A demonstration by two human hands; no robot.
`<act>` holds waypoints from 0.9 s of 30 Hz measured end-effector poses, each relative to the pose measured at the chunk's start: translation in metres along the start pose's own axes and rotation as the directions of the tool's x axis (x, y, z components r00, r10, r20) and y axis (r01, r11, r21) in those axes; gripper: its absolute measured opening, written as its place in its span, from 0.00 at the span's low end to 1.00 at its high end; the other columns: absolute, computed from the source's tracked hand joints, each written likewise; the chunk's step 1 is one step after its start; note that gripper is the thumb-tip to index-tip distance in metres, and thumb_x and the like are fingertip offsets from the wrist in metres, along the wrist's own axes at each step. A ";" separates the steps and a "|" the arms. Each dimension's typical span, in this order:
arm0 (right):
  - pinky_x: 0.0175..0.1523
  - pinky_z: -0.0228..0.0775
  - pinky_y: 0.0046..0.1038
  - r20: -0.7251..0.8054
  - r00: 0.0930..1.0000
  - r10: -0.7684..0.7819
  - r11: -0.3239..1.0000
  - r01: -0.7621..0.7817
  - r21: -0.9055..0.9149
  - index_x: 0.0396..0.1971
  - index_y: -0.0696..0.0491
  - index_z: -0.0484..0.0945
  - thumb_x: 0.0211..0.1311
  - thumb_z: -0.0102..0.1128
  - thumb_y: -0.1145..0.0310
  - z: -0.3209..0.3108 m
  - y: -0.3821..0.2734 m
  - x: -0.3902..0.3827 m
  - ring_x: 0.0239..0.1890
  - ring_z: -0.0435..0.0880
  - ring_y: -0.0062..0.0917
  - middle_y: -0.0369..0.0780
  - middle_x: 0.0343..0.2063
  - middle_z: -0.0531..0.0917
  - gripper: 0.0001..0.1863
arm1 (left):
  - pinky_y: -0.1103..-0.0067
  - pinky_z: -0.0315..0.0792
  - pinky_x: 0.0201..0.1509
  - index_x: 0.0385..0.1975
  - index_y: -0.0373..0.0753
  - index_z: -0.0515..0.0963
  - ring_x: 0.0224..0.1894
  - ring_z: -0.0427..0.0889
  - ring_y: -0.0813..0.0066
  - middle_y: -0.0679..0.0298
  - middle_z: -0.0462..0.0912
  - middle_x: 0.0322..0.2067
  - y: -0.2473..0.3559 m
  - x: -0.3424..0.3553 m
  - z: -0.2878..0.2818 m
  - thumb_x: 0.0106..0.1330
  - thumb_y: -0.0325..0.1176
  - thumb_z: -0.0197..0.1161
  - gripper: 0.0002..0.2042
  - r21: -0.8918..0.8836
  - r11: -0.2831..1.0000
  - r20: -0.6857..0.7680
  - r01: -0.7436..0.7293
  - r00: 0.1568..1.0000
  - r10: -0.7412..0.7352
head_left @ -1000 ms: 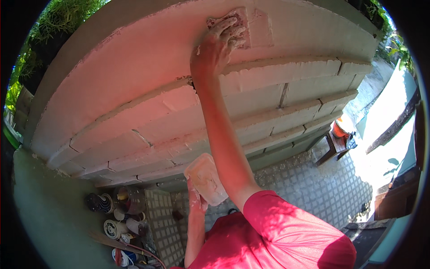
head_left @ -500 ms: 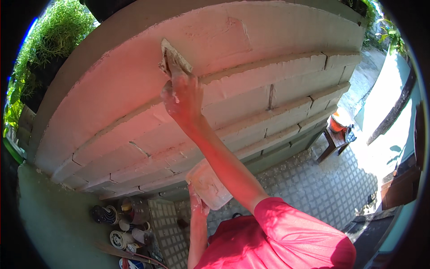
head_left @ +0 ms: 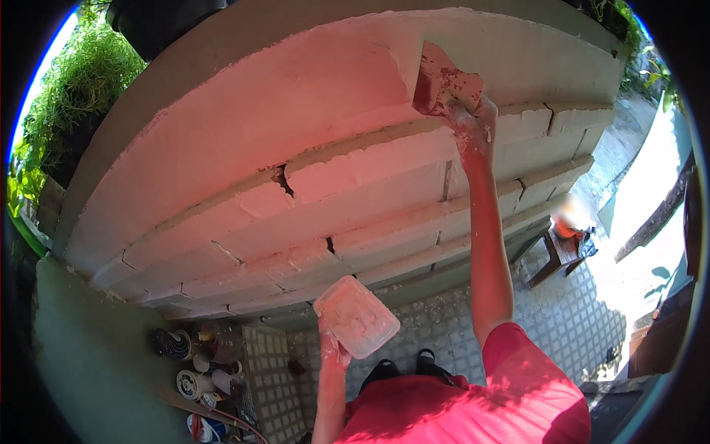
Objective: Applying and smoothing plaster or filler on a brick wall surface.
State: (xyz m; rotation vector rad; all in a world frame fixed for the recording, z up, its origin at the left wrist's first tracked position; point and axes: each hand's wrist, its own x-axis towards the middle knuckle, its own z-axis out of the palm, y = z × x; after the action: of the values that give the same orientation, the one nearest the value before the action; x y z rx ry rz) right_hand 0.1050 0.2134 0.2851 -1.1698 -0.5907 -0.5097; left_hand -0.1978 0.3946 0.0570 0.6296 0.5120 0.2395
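My right hand point(head_left: 473, 126) is closed on a putty knife point(head_left: 436, 80) with a wide, smeared blade, held against the upper band of the wall point(head_left: 310, 96). White paste coats the fingers. A ridge in the wet coat runs just left of the blade. Low in front of me, my left hand point(head_left: 334, 346) grips a clear plastic tub point(head_left: 358, 318) by its side. Pinkish-looking paste lies inside the tub. Below the smooth band, the wall steps down in block-like ledges with dark gaps.
Jars and cans point(head_left: 196, 388) stand at the lower left beside a green wall point(head_left: 96, 355). A wooden stool point(head_left: 558, 251) at the right bears an orange bucket point(head_left: 566, 228). Plants point(head_left: 85, 89) and a black pot point(head_left: 159, 22) top the wall. Tiled floor point(head_left: 547, 318) lies below.
My right hand has swept the putty knife rightward along the upper band, and its blade now shows broadside. The tub in my left hand has moved slightly right and shows more of its inside.
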 end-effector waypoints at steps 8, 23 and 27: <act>0.24 0.63 0.23 0.085 0.969 -0.231 0.808 0.240 -0.538 0.28 0.62 0.75 0.51 0.49 0.77 0.028 -0.015 0.011 0.18 0.69 0.20 0.40 0.16 0.73 0.07 | 0.69 0.75 0.56 0.60 0.40 0.66 0.53 0.77 0.65 0.61 0.75 0.54 -0.013 0.004 0.010 0.69 0.56 0.49 0.29 0.017 1.000 -0.009 0.020 1.000 -0.020; 0.34 0.76 0.36 -0.024 0.888 -0.460 0.752 0.375 -0.543 0.58 0.56 0.72 0.43 0.48 0.86 0.138 -0.010 -0.042 0.29 0.82 0.44 0.51 0.37 0.82 0.34 | 0.67 0.74 0.57 0.62 0.41 0.65 0.56 0.75 0.63 0.61 0.73 0.57 0.043 0.003 -0.027 0.67 0.60 0.49 0.32 0.082 0.997 0.052 0.012 0.999 -0.017; 0.34 0.75 0.36 0.007 0.895 -0.446 0.716 0.361 -0.597 0.58 0.55 0.72 0.43 0.50 0.85 0.163 -0.015 -0.060 0.30 0.82 0.45 0.51 0.38 0.82 0.34 | 0.65 0.73 0.59 0.63 0.43 0.63 0.57 0.74 0.61 0.60 0.72 0.58 0.052 0.005 -0.039 0.67 0.60 0.50 0.33 0.108 0.994 0.106 0.030 0.994 -0.041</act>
State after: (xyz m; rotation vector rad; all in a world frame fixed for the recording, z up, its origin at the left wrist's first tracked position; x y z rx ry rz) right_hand 0.0247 0.3669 0.2999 -1.5808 -0.5880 -1.2141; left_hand -0.2167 0.4565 0.0598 0.7327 0.4331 0.1443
